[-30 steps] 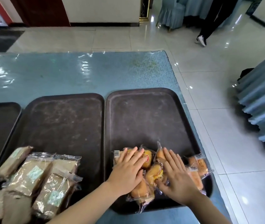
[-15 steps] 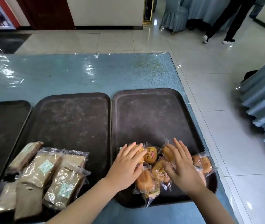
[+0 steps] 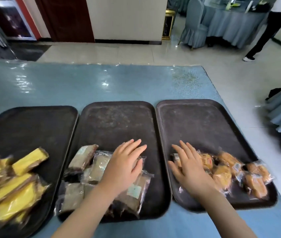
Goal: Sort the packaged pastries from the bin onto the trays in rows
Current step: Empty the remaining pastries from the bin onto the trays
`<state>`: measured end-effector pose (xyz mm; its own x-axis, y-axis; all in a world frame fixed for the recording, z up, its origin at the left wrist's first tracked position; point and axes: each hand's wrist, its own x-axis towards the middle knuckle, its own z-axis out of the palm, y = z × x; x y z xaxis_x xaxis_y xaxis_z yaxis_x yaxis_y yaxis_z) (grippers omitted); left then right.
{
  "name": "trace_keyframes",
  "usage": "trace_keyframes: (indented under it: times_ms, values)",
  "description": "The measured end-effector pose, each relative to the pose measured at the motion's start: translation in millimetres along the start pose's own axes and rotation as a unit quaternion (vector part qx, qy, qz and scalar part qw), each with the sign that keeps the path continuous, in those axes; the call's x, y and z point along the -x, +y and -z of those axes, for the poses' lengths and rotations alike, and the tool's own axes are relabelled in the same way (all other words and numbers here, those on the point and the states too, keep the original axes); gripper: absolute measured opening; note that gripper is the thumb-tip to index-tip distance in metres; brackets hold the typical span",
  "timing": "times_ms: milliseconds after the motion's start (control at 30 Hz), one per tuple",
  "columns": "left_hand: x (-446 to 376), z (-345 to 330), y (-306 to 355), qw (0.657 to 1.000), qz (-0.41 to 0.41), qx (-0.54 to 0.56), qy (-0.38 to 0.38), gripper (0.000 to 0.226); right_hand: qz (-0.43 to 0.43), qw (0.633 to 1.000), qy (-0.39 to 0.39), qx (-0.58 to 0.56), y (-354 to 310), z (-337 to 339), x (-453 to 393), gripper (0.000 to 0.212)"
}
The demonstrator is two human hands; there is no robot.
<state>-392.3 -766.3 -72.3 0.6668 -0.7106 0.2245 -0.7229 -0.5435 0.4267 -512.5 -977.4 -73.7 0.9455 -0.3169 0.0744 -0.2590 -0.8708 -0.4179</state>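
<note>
Three dark trays lie side by side on the blue table. The left tray (image 3: 33,121) carries yellow packaged cakes (image 3: 14,188). Brown packaged cakes (image 3: 83,160) are piled at the near end of the middle tray (image 3: 119,121), and my left hand (image 3: 126,162) hovers flat over them with its fingers straight. The right tray (image 3: 204,121) bears orange wrapped pastries (image 3: 225,172) at its near end. My right hand (image 3: 189,165) is spread flat over the left part of that pile, fingers straight. Neither hand grips anything. No bin is in view.
The blue table (image 3: 102,83) extends far beyond the trays and ends just right of the right tray. A person (image 3: 263,36) stands on the tiled floor at far right, near a covered chair (image 3: 194,28) and a draped table (image 3: 234,26).
My left hand has moved from the orange pastries on the right tray over to the brown cakes on the middle tray. The view has swung left, so the left tray with yellow cakes now shows.
</note>
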Motion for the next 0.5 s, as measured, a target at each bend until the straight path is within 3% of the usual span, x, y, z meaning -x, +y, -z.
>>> trace_keyframes:
  times_ms: [300, 500]
  values:
    - [105, 137, -182, 0.997, 0.018, -0.073, -0.032, 0.05, 0.005, 0.998, 0.055, -0.034, -208, -88, -7, 0.055]
    - [152, 209, -241, 0.996, 0.058, -0.061, -0.025, 0.049, 0.032, 0.996, 0.038, -0.074, -315, -126, -12, 0.057]
